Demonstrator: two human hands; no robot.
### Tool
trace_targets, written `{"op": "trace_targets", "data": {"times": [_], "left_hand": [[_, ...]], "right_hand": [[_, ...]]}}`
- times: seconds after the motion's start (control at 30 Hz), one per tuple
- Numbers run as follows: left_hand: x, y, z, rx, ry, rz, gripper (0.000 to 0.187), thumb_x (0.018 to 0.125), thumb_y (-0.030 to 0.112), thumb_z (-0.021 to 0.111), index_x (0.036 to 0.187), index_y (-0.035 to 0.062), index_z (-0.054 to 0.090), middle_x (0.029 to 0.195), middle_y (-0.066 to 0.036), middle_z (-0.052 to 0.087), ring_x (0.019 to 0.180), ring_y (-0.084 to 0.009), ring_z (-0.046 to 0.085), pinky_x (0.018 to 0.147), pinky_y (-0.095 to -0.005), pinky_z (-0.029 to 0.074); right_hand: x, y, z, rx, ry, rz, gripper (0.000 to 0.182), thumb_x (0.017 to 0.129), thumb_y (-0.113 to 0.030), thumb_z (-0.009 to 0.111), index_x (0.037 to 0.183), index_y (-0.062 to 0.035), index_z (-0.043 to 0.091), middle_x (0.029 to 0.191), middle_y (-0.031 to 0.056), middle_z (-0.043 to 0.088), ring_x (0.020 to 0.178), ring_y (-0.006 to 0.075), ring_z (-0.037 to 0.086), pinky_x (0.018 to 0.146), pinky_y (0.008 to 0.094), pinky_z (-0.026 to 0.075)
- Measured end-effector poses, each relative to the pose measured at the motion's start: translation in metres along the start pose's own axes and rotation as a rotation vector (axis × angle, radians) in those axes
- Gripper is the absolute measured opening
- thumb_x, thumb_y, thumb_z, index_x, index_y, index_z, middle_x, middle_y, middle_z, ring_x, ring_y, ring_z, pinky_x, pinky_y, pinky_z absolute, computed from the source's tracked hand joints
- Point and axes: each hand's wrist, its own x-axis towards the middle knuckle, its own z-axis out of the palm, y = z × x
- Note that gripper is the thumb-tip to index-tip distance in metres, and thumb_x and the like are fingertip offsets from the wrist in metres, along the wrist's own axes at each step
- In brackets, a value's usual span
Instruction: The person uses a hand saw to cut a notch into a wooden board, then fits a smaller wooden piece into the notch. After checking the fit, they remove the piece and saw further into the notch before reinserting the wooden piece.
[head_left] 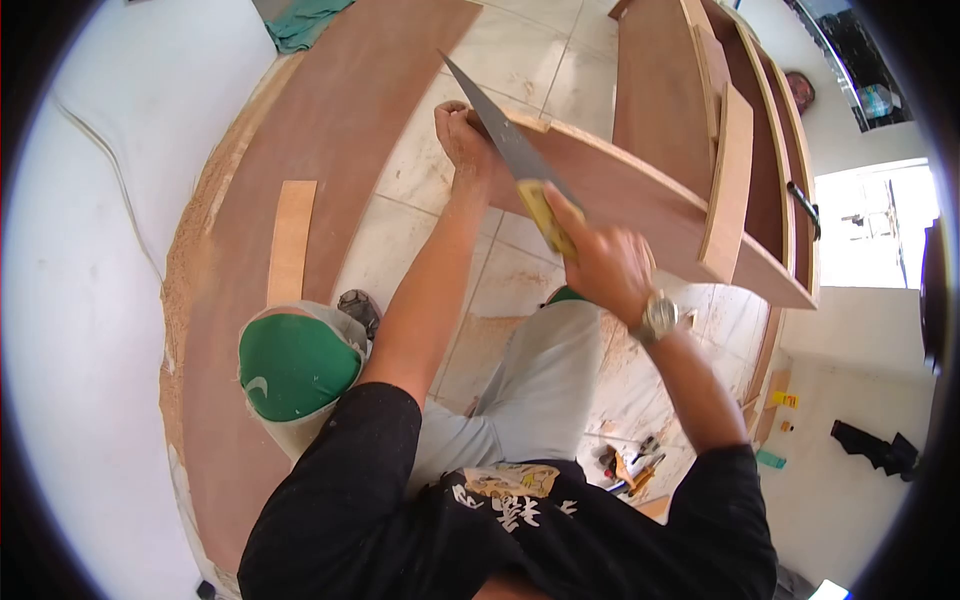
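Note:
My right hand [612, 262] is closed around the yellow handle of a handsaw [507, 132]. The saw's long grey blade points up and left, crossing over the near end of a reddish-brown wooden panel [590, 165]. At that end, my left hand [464, 138] has its fingers curled around the panel's corner, close to the blade. A thin pale wooden strip [526, 121] lies along the panel's upper edge by the blade. Farther right, a light curved board [728, 185] sits across the panel.
A wide brown board [330, 110] lies at left with a short wooden strip [291, 240] on it. The wooden frame [770, 150] stretches away at upper right. Several tools [630, 470] lie on the dusty tiled floor [490, 360]. A person's head [800, 92] shows beyond the frame.

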Motion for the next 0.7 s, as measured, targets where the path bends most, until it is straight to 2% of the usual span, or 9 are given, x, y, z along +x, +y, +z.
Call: {"op": "trace_targets", "data": {"times": [0.03, 0.1, 0.2, 0.3, 0.37, 0.43, 0.5, 0.6, 0.7], "left_hand": [[-0.006, -0.001, 0.002, 0.292, -0.015, 0.202, 0.009, 0.090, 0.008, 0.048, 0.093, 0.0035, 0.055, 0.091, -0.007, 0.057, 0.079, -0.0174, 0.055, 0.070, -0.0300, 0.051], [-0.013, 0.016, 0.001, 0.181, 0.003, 0.327, 0.008, 0.090, 0.008, 0.045, 0.095, 0.0063, 0.052, 0.090, -0.006, 0.055, 0.073, -0.0167, 0.054, 0.067, -0.0304, 0.050], [-0.007, 0.024, 0.006, -0.453, 0.008, -0.250, 0.009, 0.092, 0.008, 0.044, 0.095, 0.0053, 0.052, 0.091, -0.005, 0.056, 0.074, -0.0165, 0.055, 0.068, -0.0316, 0.051], [-0.007, 0.023, 0.003, -0.434, -0.009, -0.291, 0.009, 0.093, 0.009, 0.043, 0.095, 0.0055, 0.051, 0.090, -0.006, 0.055, 0.074, -0.0164, 0.054, 0.068, -0.0320, 0.051], [-0.005, 0.002, 0.005, -0.070, 0.037, 0.025, 0.010, 0.092, 0.010, 0.042, 0.096, 0.0058, 0.051, 0.087, -0.006, 0.054, 0.072, -0.0160, 0.054, 0.066, -0.0320, 0.050], [-0.009, 0.003, 0.008, -0.055, 0.043, 0.082, 0.010, 0.091, 0.010, 0.042, 0.096, 0.0059, 0.050, 0.085, -0.006, 0.053, 0.072, -0.0158, 0.053, 0.065, -0.0318, 0.049], [-0.010, 0.027, 0.005, -0.372, 0.028, -0.126, 0.010, 0.089, 0.010, 0.044, 0.095, 0.0056, 0.050, 0.082, -0.006, 0.052, 0.071, -0.0158, 0.053, 0.064, -0.0314, 0.048], [-0.011, 0.053, 0.008, -0.529, 0.042, -0.402, 0.010, 0.088, 0.010, 0.044, 0.095, 0.0050, 0.050, 0.080, -0.005, 0.051, 0.073, -0.0160, 0.053, 0.066, -0.0308, 0.048], [-0.004, 0.017, 0.006, -0.520, 0.012, -0.332, 0.009, 0.088, 0.010, 0.046, 0.094, 0.0049, 0.050, 0.081, -0.005, 0.051, 0.074, -0.0156, 0.053, 0.068, -0.0303, 0.048]], "right_hand": [[0.012, -0.003, 0.003, -0.007, -0.002, 0.000, 0.082, 0.077, -0.005, 0.066, 0.154, -0.0228, 0.045, 0.073, 0.0156, 0.069, 0.061, 0.0378, 0.067, 0.054, 0.0504, 0.053], [0.071, -0.009, 0.007, -0.044, 0.001, -0.030, 0.085, 0.074, -0.005, 0.067, 0.154, -0.0237, 0.045, 0.074, 0.0152, 0.069, 0.061, 0.0373, 0.066, 0.053, 0.0507, 0.052], [0.045, -0.009, 0.002, -0.043, -0.050, 0.044, 0.088, 0.073, -0.004, 0.068, 0.155, -0.0245, 0.044, 0.071, 0.0152, 0.068, 0.059, 0.0372, 0.066, 0.054, 0.0512, 0.052], [0.003, 0.000, -0.006, -0.002, -0.023, 0.020, 0.086, 0.074, -0.005, 0.067, 0.155, -0.0244, 0.045, 0.066, 0.0153, 0.066, 0.057, 0.0374, 0.065, 0.053, 0.0497, 0.052], [0.017, -0.002, -0.003, -0.025, -0.034, 0.034, 0.084, 0.077, -0.006, 0.067, 0.156, -0.0257, 0.045, 0.066, 0.0156, 0.066, 0.057, 0.0380, 0.066, 0.053, 0.0500, 0.053], [0.060, -0.007, 0.005, -0.052, -0.022, 0.007, 0.085, 0.076, -0.006, 0.067, 0.156, -0.0250, 0.045, 0.067, 0.0156, 0.067, 0.057, 0.0372, 0.066, 0.053, 0.0498, 0.053], [0.082, -0.009, 0.011, -0.078, 0.002, -0.034, 0.086, 0.075, -0.006, 0.067, 0.156, -0.0251, 0.043, 0.068, 0.0158, 0.068, 0.059, 0.0363, 0.067, 0.054, 0.0493, 0.054], [0.013, -0.006, 0.001, -0.029, -0.022, 0.037, 0.084, 0.077, -0.008, 0.067, 0.156, -0.0267, 0.044, 0.068, 0.0152, 0.068, 0.059, 0.0357, 0.067, 0.054, 0.0488, 0.054], [0.003, 0.002, 0.005, 0.010, -0.036, 0.052, 0.083, 0.078, -0.009, 0.067, 0.156, -0.0277, 0.044, 0.072, 0.0161, 0.069, 0.060, 0.0363, 0.068, 0.056, 0.0508, 0.054]]}}
